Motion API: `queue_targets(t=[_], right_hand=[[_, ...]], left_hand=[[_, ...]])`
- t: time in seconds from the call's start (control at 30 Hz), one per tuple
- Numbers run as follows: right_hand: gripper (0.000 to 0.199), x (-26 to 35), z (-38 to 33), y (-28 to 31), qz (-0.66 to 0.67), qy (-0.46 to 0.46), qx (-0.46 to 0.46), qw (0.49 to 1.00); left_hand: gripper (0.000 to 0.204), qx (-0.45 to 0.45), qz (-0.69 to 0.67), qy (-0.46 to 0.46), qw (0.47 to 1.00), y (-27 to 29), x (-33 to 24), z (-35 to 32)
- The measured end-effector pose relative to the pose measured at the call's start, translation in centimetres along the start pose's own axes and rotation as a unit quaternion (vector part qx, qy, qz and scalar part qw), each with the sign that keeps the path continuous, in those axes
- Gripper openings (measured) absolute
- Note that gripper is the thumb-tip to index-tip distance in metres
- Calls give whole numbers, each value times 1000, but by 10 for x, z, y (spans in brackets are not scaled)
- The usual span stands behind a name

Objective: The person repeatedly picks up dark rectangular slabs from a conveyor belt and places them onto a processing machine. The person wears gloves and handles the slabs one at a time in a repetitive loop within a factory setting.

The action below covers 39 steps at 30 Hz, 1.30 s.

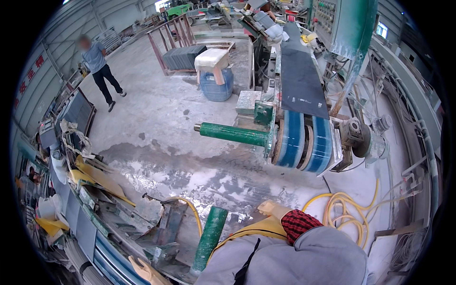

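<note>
At the lower left, my left hand (145, 271) wears a pale tan glove. Its fingers are stretched and parted beside the blue belts (108, 254) of a conveyor, and it holds nothing visible. My right hand (274, 209), in a similar glove below a red and black checked sleeve, is held out in front of my yellow apron (256, 229). Its fingers look loosely extended, with nothing seen in them. A green roller or post (211, 237) stands between the hands, near my body. Ahead, a green bar (232, 133) juts left from a machine with wide blue belts (290, 137).
A dark slab (301, 71) lies along the far belts. Yellow hose (344, 213) coils on the wet floor at right. A blue drum (216, 85) and a rack of dark slabs (183, 58) stand further off. A person (99, 64) stands at far left.
</note>
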State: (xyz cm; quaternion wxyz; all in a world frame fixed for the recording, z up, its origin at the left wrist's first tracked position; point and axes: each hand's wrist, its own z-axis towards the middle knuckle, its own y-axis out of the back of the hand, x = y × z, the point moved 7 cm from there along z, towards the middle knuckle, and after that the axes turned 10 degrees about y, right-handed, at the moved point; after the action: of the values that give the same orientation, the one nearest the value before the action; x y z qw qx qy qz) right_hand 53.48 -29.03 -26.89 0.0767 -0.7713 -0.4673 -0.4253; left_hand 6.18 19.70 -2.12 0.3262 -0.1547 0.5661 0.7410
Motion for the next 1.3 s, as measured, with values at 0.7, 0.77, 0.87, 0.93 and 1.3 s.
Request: queue_targets(t=[0.7,0.77,0.87,0.93,1.3], right_hand=[[32,98,22,2,-292,128,38,947],[31,88,28,-1,-246,102,32,963],[30,87,34,-11,-242,117,38,962],[30,91,36,-17,-279,154,56,946],[34,80,28,-9,-284,81,16,955]], left_hand=[[56,26,88,69,993,31,-54,-12],[56,27,77,54,995,28,-52,-10],[51,9,35,131,991,29,-40,-4],[50,-20,29,110,993,29,-3,8],[62,-70,168,81,980,29,-25,63]])
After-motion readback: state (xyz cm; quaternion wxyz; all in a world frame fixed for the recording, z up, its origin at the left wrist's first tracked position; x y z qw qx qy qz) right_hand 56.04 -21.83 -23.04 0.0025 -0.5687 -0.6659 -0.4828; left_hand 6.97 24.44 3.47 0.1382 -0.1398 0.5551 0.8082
